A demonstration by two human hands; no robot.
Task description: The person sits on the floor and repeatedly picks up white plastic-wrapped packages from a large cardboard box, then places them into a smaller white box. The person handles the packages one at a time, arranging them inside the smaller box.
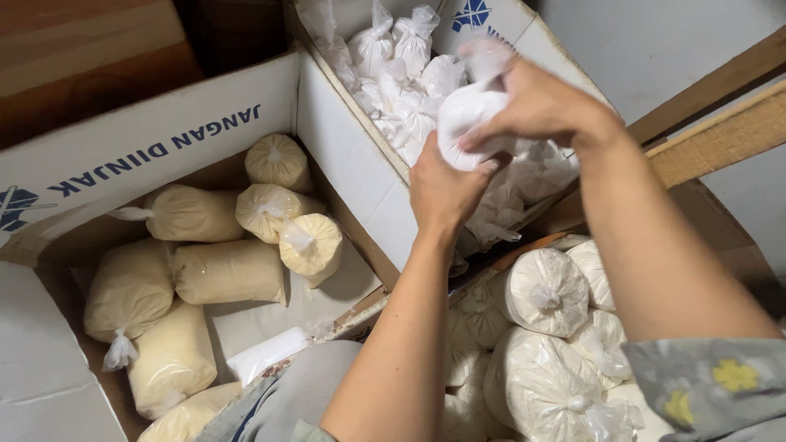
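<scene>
Head view, looking down over three open cardboard boxes. Left hand [442,192] cupped under a small white bag [468,123] of white powder, fingers curled up against its lower side. Right hand [536,102] closed over the top of the same bag from above, fingers pinching the gathered plastic neck; neck itself blurred, knot state not readable. Both hands together, clamped on the one bag, held in the air above the upper box [524,33]. Upper box: white cardboard, packed with small knotted white bags [393,74], tops twisted and pointing up. Left box [164,123]: large, white outer wall with blue print, brown inside, holding yellowish bags [229,270] of pale powder lying on their sides, several knotted ends visible; one flat white packet [266,354] near its front edge, beside the bags. Lower right box [720,237]: brown wall, filled with larger clear bags [547,290] of white granular material, knots on top, touching one another. Grey-clad knee [303,393] at the bottom centre, between the left box and the lower right box. Patterned grey sleeve [712,385] with yellow marks on the right upper arm. Wooden strips [720,131] at upper right, running diagonally behind the right forearm.
</scene>
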